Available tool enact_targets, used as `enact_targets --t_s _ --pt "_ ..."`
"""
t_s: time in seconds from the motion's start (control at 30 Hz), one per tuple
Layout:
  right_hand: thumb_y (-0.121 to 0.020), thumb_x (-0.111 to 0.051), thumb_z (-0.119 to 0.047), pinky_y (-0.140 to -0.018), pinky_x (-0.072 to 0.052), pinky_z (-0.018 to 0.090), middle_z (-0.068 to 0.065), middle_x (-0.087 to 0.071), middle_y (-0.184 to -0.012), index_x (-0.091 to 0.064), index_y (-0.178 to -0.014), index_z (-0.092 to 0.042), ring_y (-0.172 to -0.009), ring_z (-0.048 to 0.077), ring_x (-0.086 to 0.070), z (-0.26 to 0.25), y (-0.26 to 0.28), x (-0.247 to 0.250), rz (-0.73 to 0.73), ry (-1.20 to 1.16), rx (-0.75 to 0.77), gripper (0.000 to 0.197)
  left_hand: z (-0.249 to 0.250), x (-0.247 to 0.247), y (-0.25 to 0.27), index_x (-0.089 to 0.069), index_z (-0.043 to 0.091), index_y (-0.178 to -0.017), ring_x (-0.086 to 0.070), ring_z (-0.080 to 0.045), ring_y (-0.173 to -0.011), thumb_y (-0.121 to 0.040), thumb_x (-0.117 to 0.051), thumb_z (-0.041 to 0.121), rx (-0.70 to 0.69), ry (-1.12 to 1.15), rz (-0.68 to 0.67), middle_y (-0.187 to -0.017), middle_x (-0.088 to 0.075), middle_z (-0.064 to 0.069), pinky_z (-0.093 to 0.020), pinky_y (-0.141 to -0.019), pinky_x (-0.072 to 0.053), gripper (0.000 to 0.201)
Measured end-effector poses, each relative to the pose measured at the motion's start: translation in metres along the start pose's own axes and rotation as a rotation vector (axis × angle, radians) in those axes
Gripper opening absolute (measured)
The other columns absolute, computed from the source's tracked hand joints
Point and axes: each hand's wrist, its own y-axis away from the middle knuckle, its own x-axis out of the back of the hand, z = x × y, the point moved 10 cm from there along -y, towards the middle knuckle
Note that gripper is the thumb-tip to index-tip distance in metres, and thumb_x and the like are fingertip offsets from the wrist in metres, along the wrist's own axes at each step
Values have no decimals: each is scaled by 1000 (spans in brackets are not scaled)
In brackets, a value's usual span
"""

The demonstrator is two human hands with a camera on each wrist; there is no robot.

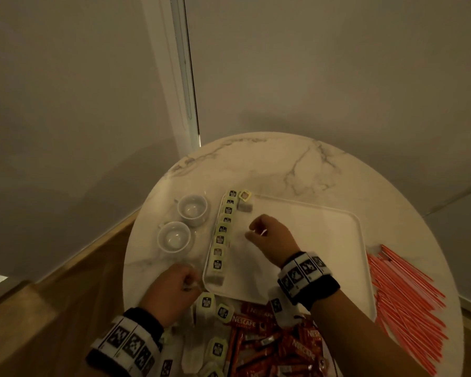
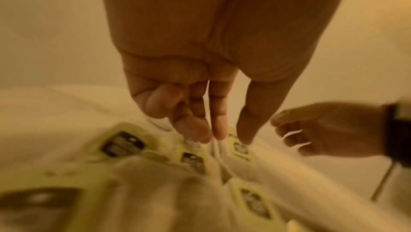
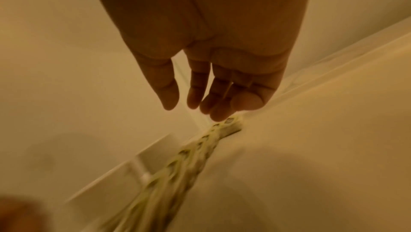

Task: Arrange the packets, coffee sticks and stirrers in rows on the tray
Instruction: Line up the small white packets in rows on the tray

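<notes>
A white tray lies on a round marble table. A row of tea bags with green tags runs along the tray's left edge, and one more tea bag lies at the far end. My left hand hovers at the tray's near left corner and pinches the white string of a tea bag whose tag hangs below. My right hand hovers over the tray beside the row, its fingers relaxed and holding nothing. Loose tea bags and red coffee sticks are piled near me.
Two white cups stand left of the tray. Red stirrers lie spread on the table right of the tray. The table's far half is bare marble, with walls behind it.
</notes>
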Motion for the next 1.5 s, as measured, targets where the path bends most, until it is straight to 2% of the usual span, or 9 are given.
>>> enact_targets --t_s 0.2,0.33,0.53,0.63,0.73,0.93,1.07,1.27,1.5 --pt "-90 -61 -37 -72 -41 16 -9 -56 -94 -57 -98 -27 -83 7 -53 -15 76 -52 -220 118 65 14 -4 -20 14 -55 26 -108 -48 -11 -100 -76 -72 48 5 -328 -137 -112 -39 7 -22 -87 -43 43" --pt "-91 -57 -39 -82 -45 23 -2 -58 -103 -60 -104 -23 -91 13 -52 -12 98 -78 -271 261 37 21 9 -34 21 -47 33 -123 -40 -14 -110 -73 -68 56 -91 -415 -122 -115 -32 7 -28 -96 -43 59" --pt "-88 -59 -41 -80 -44 26 1 -60 -108 -61 -107 -20 -91 14 -52 -11 111 -84 -267 236 -18 28 20 -37 24 -58 22 -102 -45 -15 -106 -84 -62 35 -155 -377 -59 -106 -39 5 -22 -85 -41 22" --pt "-85 -64 -44 -79 -44 23 -4 -57 -107 -58 -114 -25 -91 12 -53 -6 116 -73 -235 107 -65 35 33 -32 26 -53 23 -81 -50 -11 -87 -87 -61 24 -160 -235 -93 -90 -49 8 -25 -76 -42 10" --pt "-84 -67 -46 -76 -48 25 -9 -60 -105 -58 -115 -27 -88 11 -59 -11 124 -60 -224 -66 -59 38 56 -17 30 -63 17 -85 -62 -15 -81 -81 -72 26 -160 44 -112 -85 -65 1 -33 -77 -52 13" --pt "-89 -65 -8 -67 -54 32 8 -69 -80 -64 -90 -7 -69 19 -63 -36 135 -17 -157 -703 20 2 101 20 39 -68 11 -93 -69 -26 -83 -81 -73 8 -162 599 -63 -88 -73 -10 -32 -71 -57 13" --pt "-88 -60 6 -63 -52 34 17 -63 -77 -61 -90 2 -64 24 -60 -47 134 7 -45 -993 54 5 114 25 44 -69 12 -105 -60 -25 -78 -78 -69 17 -178 923 -77 -100 -71 -16 -32 -65 -49 28" --pt "-86 -60 8 -65 -52 36 22 -62 -81 -60 -93 4 -64 25 -60 -55 136 20 -17 -1080 121 8 121 23 47 -67 2 -94 -57 -25 -73 -88 -57 2 -153 1041 -13 -84 -69 -12 -30 -64 -51 11" --pt "-76 -62 -4 -69 -51 30 10 -67 -78 -62 -94 1 -68 20 -61 -60 140 25 -27 -1023 224 18 125 19 50 -66 1 -91 -55 -20 -67 -94 -50 3 -109 1126 -6 -86 -66 -17 -26 -57 -49 16"
